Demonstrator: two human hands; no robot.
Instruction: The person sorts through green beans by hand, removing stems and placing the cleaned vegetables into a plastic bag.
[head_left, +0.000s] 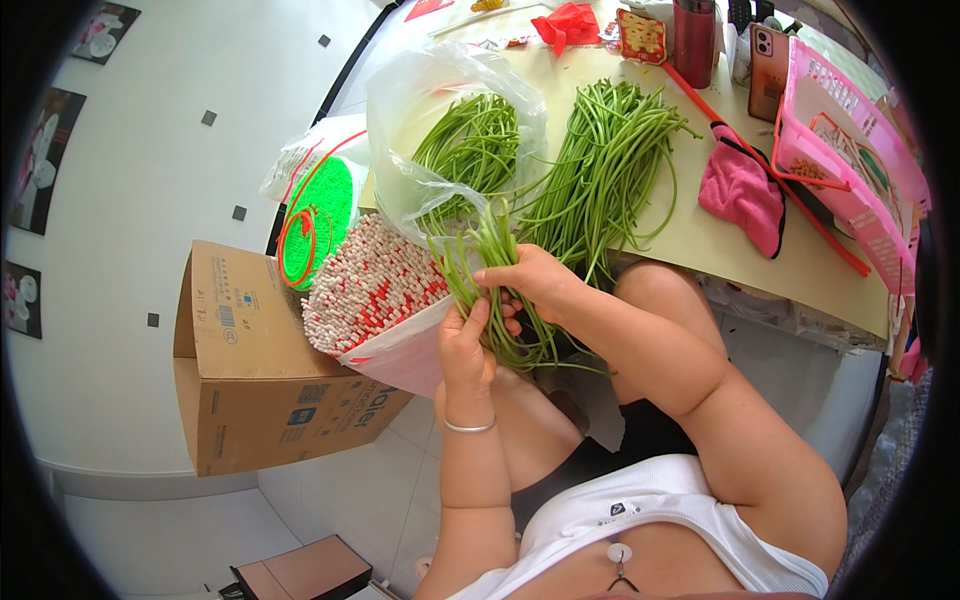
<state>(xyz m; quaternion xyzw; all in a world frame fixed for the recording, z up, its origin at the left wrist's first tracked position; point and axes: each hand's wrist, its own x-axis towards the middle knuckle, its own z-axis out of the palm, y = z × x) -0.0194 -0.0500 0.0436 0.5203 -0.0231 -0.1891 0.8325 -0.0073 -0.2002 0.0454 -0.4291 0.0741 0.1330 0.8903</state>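
Note:
My left hand point(467, 345) is closed around the lower part of a bunch of long, thin green vegetable stems point(497, 240). My right hand point(540, 280) grips the same bunch just above it, thumb and fingers pressed on the stems. Loose ends droop below both hands over my lap. Right behind the bunch, a clear plastic bag point(395, 150) gapes at the table's near left side, with more green stems point(468, 150) inside. To the right of that bag, a large loose pile of the same stems point(610, 165) lies on the table.
Left of my hands, a white sack point(400, 345) full of small white and red pieces rests by a cardboard box point(290, 400). A bright green round item point(325, 205) sits behind. The yellowish table point(700, 245) holds a pink cloth point(742, 190), pink basket point(845, 150), phone point(768, 70) and bottle point(694, 40).

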